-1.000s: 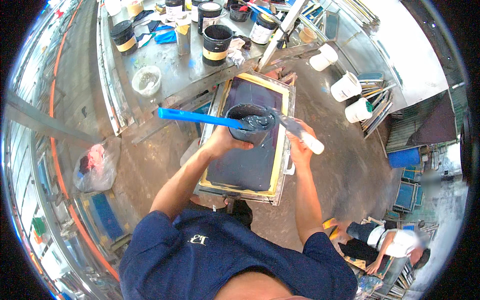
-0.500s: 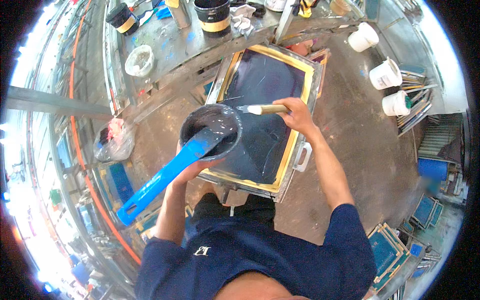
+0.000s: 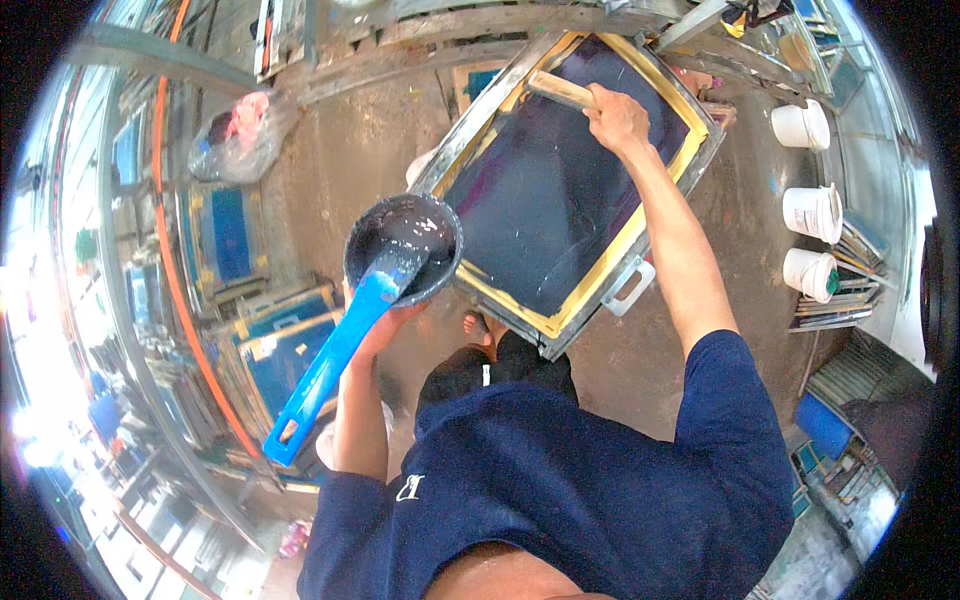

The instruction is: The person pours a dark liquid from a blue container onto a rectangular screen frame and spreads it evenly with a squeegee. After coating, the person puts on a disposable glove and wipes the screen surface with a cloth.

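Note:
My left hand (image 3: 395, 325) is wrapped round the lower side of a dark round bucket (image 3: 453, 250), holding it beside the screen's near left corner. A blue-handled flat stirrer (image 3: 332, 362) leans in the bucket, its far end smeared with dark ink or paint. My right hand (image 3: 620, 122) is closed on a flat wooden-handled tool (image 3: 562, 90) over the far part of a printing screen (image 3: 545, 210). That screen has a dark surface, yellow tape round its inner border and a metal frame. The tool's working end is hard to make out against the screen.
A white handle (image 3: 628, 285) sticks out from the screen's right side. White buckets (image 3: 812, 215) stand at the right. A clear bag with something pink (image 3: 245, 120) lies far left, above stacked blue screens (image 3: 285, 340). A wooden bench edge (image 3: 460, 25) crosses the back.
My right hand has moved away from the bucket toward the screen's far side with the wooden-handled tool. The view has shifted, and the screen appears more tilted. My left hand keeps holding the bucket.

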`<state>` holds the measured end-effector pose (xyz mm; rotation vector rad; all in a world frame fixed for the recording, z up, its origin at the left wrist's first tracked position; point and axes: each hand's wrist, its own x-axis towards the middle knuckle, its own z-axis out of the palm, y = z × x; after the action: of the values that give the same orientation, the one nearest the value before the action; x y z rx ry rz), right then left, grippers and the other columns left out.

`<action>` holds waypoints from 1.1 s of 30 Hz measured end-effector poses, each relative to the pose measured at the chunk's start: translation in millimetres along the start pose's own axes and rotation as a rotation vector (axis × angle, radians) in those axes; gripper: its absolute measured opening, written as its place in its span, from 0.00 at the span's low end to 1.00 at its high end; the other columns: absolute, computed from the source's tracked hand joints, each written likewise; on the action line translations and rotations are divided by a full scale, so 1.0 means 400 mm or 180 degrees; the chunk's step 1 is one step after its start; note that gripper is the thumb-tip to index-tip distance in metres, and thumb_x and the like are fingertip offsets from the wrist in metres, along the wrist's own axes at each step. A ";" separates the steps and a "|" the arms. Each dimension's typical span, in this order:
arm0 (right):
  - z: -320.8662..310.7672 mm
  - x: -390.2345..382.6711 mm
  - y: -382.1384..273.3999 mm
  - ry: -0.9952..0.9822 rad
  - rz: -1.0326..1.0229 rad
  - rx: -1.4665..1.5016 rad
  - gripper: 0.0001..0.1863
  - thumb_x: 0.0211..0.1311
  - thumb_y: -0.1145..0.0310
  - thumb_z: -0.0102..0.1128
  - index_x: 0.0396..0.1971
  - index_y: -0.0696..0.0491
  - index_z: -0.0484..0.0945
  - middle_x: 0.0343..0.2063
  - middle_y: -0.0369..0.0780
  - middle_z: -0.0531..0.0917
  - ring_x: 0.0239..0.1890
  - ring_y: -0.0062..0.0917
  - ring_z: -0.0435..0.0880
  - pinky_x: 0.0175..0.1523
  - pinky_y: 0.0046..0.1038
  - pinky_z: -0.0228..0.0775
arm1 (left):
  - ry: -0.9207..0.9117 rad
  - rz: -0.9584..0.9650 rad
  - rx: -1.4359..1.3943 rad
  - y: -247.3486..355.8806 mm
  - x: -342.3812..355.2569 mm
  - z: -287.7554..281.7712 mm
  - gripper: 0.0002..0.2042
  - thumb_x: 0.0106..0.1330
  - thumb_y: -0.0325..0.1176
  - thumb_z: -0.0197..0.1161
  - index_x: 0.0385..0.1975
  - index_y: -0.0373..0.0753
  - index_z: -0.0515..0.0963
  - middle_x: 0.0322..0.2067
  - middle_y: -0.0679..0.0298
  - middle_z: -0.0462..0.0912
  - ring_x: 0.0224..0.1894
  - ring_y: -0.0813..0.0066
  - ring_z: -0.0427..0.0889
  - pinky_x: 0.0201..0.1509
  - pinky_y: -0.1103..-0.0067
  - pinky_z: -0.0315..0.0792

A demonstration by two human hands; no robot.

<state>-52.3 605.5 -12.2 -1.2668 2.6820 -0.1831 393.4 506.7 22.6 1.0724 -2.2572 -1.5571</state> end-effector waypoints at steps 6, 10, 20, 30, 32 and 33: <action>0.050 -0.128 -0.016 -0.0164 -0.0101 0.0142 0.14 0.57 0.58 0.63 0.39 0.49 0.74 0.33 0.50 0.84 0.41 0.52 0.82 0.43 0.51 0.73 | 0.0386 -0.0034 -0.0400 0.011 -0.093 0.026 0.24 0.48 0.34 0.79 0.46 0.38 0.81 0.44 0.59 0.85 0.46 0.63 0.82 0.53 0.70 0.74; 0.087 -0.263 -0.122 -0.0008 -0.0764 0.0120 0.08 0.55 0.62 0.62 0.35 0.45 0.75 0.27 0.45 0.83 0.34 0.47 0.83 0.38 0.49 0.73 | 0.0610 0.0129 -0.0122 -0.018 -0.179 0.030 0.24 0.48 0.36 0.80 0.45 0.37 0.81 0.45 0.58 0.85 0.46 0.64 0.83 0.52 0.71 0.75; 0.132 -0.252 -0.260 -0.0242 -0.3227 -0.0345 0.18 0.49 0.74 0.61 0.41 0.39 0.80 0.35 0.31 0.84 0.42 0.28 0.81 0.53 0.37 0.65 | 0.1315 0.0202 -0.0589 -0.036 -0.450 0.092 0.26 0.49 0.35 0.79 0.48 0.38 0.79 0.46 0.62 0.84 0.46 0.68 0.82 0.51 0.71 0.75; 0.142 -0.166 -0.265 -0.0540 -0.5121 -0.0036 0.17 0.45 0.75 0.63 0.38 0.41 0.83 0.41 0.27 0.84 0.47 0.23 0.78 0.57 0.32 0.62 | 0.2585 -0.1159 -0.0937 0.099 -0.496 0.398 0.24 0.46 0.38 0.81 0.42 0.36 0.81 0.42 0.62 0.85 0.44 0.69 0.83 0.52 0.71 0.74; 0.146 -0.180 -0.271 -0.0651 -0.5504 -0.0037 0.16 0.44 0.74 0.63 0.36 0.41 0.83 0.40 0.27 0.83 0.46 0.23 0.78 0.57 0.32 0.62 | 0.2845 -0.1318 -0.1208 0.136 -0.478 0.469 0.23 0.45 0.37 0.81 0.40 0.35 0.82 0.40 0.62 0.86 0.42 0.69 0.84 0.49 0.73 0.75; 0.150 -0.189 -0.269 -0.0666 -0.5713 -0.0053 0.16 0.44 0.73 0.62 0.36 0.41 0.83 0.39 0.27 0.83 0.46 0.23 0.78 0.56 0.32 0.62 | 0.2869 -0.1391 -0.1184 0.150 -0.471 0.497 0.23 0.45 0.37 0.81 0.40 0.35 0.82 0.40 0.61 0.86 0.42 0.69 0.84 0.49 0.73 0.75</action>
<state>88.4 593.7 -43.6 -2.8977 0.6502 -0.1760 395.9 787.1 33.9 1.7455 -1.1444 -1.1638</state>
